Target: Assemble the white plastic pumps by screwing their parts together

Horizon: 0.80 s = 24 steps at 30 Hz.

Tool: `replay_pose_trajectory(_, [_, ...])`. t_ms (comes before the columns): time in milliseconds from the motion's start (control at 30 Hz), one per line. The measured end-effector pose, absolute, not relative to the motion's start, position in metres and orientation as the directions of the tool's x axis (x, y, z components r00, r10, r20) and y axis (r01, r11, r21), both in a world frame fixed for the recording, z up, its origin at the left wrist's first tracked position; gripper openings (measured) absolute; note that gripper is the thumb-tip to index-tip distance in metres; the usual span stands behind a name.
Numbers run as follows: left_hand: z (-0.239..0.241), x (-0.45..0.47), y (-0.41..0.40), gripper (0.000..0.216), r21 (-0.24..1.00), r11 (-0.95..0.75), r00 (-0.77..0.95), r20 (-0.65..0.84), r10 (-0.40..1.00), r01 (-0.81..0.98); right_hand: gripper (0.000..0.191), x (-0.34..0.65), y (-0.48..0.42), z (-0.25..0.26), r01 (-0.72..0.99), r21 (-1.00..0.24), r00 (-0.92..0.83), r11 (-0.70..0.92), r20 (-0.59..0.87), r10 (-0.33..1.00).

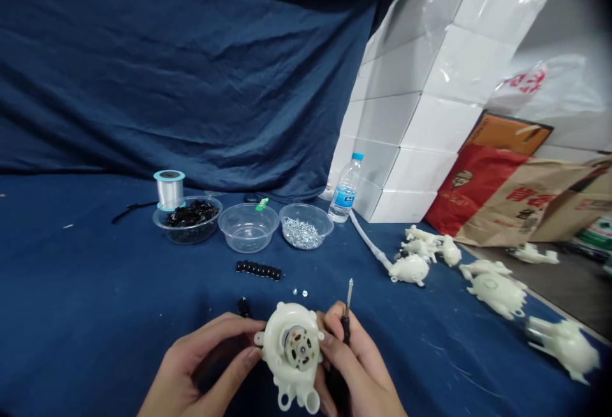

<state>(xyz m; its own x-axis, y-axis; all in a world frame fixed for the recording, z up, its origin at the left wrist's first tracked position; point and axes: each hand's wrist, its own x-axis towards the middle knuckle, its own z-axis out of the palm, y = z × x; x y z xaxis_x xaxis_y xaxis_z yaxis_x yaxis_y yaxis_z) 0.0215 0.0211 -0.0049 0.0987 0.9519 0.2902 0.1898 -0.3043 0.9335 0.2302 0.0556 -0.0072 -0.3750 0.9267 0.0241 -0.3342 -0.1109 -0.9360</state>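
A cream-white plastic pump housing (276,334) with a small round motor (302,349) set in its middle is held upright between both hands. My left hand (215,363) pinches a tab on its left side between thumb and fingers. Against its right edge press the thumb and fingers of my right hand (356,366). That same hand also grips a screwdriver (350,299), its metal tip pointing up and its dark handle partly hidden. Just behind the housing lie two small screws (300,292) and a small black part (243,307).
Behind stand a bowl of black parts (191,214), a clear bowl (248,245), a bowl of screws (302,233) and a water bottle (345,190). A row of black pieces (258,270) lies mid-table. More white housings (497,289) lie right; white boxes (406,175) stand behind.
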Motion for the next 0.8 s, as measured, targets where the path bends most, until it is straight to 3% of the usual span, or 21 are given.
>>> replay_pose_trajectory(433, [-0.002,0.031,0.025,0.035,0.995,-0.041,0.163,0.027,0.986,0.087,0.040,0.230,0.056,-0.010,-0.312,-0.944,-0.375,-0.107,0.019,0.927])
replay_pose_trajectory(600, [-0.001,0.031,0.024,0.042,0.998,-0.037,0.213,0.025,0.977,0.055,0.039,0.231,0.054,-0.012,-0.283,-0.947,-0.366,-0.151,-0.040,0.930])
replay_pose_trajectory(800, [0.001,0.035,0.024,0.050,0.980,-0.117,0.204,0.083,0.975,0.160,0.048,0.236,0.054,-0.007,-0.260,-0.949,-0.367,-0.179,-0.074,0.927])
